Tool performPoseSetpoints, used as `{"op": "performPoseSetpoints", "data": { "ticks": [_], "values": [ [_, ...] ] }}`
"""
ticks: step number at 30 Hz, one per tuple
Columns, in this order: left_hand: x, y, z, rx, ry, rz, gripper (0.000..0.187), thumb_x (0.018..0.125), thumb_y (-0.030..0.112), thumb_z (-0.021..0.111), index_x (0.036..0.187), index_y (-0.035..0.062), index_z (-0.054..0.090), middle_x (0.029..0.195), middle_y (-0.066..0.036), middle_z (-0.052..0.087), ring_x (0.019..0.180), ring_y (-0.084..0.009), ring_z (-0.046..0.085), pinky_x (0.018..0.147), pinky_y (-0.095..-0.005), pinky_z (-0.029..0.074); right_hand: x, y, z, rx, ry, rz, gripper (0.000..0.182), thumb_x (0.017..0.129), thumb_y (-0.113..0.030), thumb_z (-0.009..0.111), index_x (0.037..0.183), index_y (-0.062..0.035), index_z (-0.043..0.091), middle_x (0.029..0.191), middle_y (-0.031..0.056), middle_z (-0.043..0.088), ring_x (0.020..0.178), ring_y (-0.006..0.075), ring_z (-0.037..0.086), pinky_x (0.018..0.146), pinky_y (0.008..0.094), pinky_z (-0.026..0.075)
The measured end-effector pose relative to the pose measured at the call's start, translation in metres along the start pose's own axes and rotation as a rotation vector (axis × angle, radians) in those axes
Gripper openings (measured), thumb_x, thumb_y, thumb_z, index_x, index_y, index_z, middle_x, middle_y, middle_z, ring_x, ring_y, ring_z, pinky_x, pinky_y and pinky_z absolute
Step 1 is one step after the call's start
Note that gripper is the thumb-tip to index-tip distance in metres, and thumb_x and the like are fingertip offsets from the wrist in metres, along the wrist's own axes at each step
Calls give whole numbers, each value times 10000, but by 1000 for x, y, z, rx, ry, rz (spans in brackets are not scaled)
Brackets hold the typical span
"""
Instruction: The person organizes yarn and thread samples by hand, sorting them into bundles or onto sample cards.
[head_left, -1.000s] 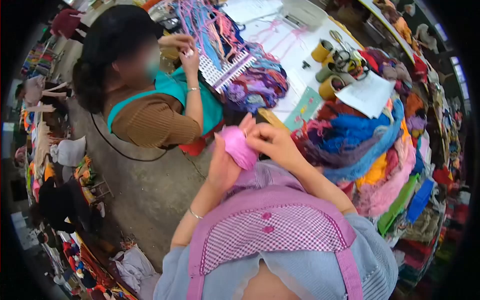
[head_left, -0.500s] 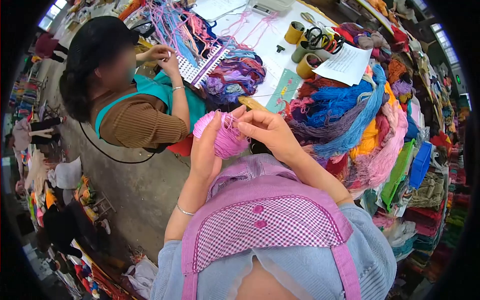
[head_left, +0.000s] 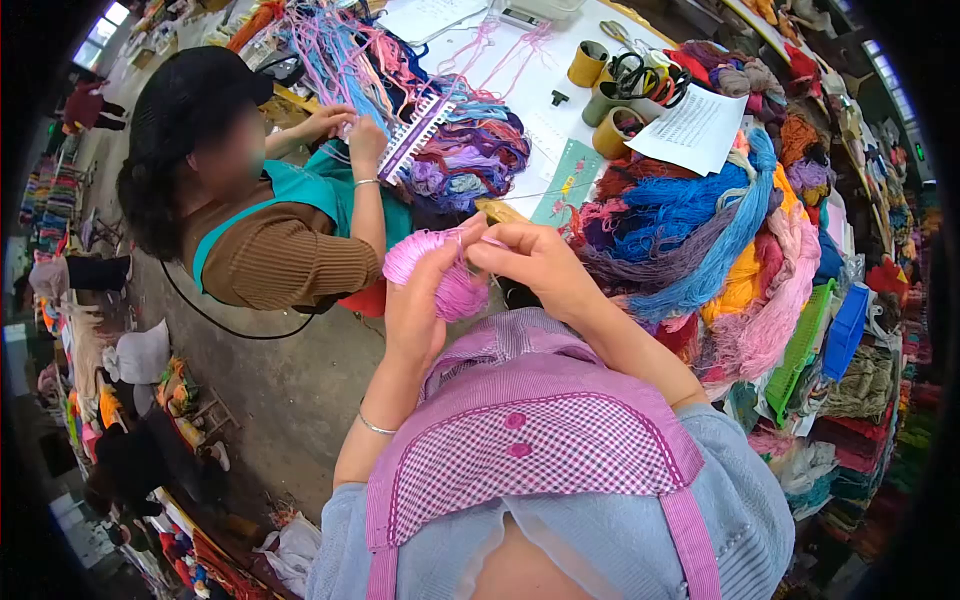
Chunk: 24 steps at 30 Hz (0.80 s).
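My left hand (head_left: pixel 418 310) is wrapped round a ball of pink yarn (head_left: pixel 464 294) in front of my apron, its thumb lying over the ball. Close against that thumb, my right hand (head_left: pixel 535 262) pinches at the upper right of the ball, where a bit of pink strand shows at the fingertips. The exact spot of the pinch is partly hidden by the fingers. Just beyond my hands, a yellowish wooden piece (head_left: pixel 502 211) lies at the table edge, next to a green card with coloured stitches (head_left: pixel 568 182).
To the left a co-worker (head_left: pixel 290 220) in a teal apron handles yarn strands. The white table (head_left: pixel 520 85) bears multicoloured yarn (head_left: pixel 470 150), tube holders with scissors (head_left: pixel 588 64) and a paper sheet (head_left: pixel 690 130). Piled skeins (head_left: pixel 700 240) and a blue basket (head_left: pixel 846 330) stand at right.
The fingers of my right hand have drawn closer to my left thumb, and the loose loops seen there before are now mostly covered. The ball has shifted slightly left.
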<state>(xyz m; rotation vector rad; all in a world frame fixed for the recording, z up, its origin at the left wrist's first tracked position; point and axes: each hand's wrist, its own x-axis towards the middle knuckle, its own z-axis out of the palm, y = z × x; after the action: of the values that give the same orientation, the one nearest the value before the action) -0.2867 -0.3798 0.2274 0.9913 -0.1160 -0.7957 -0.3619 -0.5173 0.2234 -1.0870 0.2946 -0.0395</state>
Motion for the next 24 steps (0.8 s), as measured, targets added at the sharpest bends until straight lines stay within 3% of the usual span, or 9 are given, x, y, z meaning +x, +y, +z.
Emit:
{"op": "performPoseSetpoints", "data": {
  "ticks": [2,7,9,13,16,19,20,21,24],
  "values": [
    [6,-8,-3,58,-58,80,331,895,110,503,1138,-98,589,1208,-181,586,1113,-224,565,965,-325,426,4,1,-3,-65,-21,44,186,878,-180,634,947,-9,658,841,-14,615,760,41,530,705,201,414],
    [9,-4,-2,28,-44,78,339,886,92,496,1151,-105,574,1193,-191,593,1116,-232,566,963,-330,429,6,-3,-6,-61,-25,66,144,860,-163,655,915,-30,667,817,-38,604,755,25,515,678,193,398],
    [12,-4,-5,9,-44,72,340,883,80,491,1156,-106,569,1182,-194,599,1109,-234,571,961,-331,432,8,-1,-10,-80,-6,30,144,862,-132,645,924,-7,681,887,1,649,813,59,568,765,211,438],
    [14,0,-2,17,-13,17,317,888,92,544,1140,-97,579,1161,-187,612,1084,-232,588,948,-330,443,14,4,-14,-66,2,28,148,861,-126,648,940,-5,678,907,8,650,824,62,573,774,203,439],
    [18,-2,-4,111,-8,56,304,884,114,592,1118,-79,597,1140,-169,624,1054,-215,600,924,-319,457,20,6,-17,-118,12,-94,190,878,-145,629,999,-3,665,917,16,649,784,59,562,694,186,423],
    [24,-6,-24,58,2,37,263,901,129,574,1106,-33,609,1110,-131,634,1056,-195,593,949,-329,439,29,-15,-19,126,-72,131,137,900,-162,594,869,-29,596,762,12,567,741,65,547,613,205,398],
    [26,-6,-25,-43,174,3,186,923,147,553,1033,7,607,863,-29,628,838,-133,600,782,-290,475,37,-18,-32,258,-163,242,172,914,-185,574,840,-30,574,727,14,545,692,67,528,568,208,375],
    [28,-14,-52,-278,88,-85,151,934,151,537,984,18,588,766,0,563,726,-106,548,681,-258,445,48,-18,-53,375,-356,337,227,924,-239,557,776,-66,551,684,-6,500,593,66,439,504,219,313],
    [21,-44,-146,-723,6,-233,145,958,157,496,885,44,550,588,59,352,501,-57,342,481,-210,304,88,-45,-100,-500,-180,235,239,875,-355,614,816,-123,622,659,-57,473,525,60,344,465,228,268]
  ]
}}
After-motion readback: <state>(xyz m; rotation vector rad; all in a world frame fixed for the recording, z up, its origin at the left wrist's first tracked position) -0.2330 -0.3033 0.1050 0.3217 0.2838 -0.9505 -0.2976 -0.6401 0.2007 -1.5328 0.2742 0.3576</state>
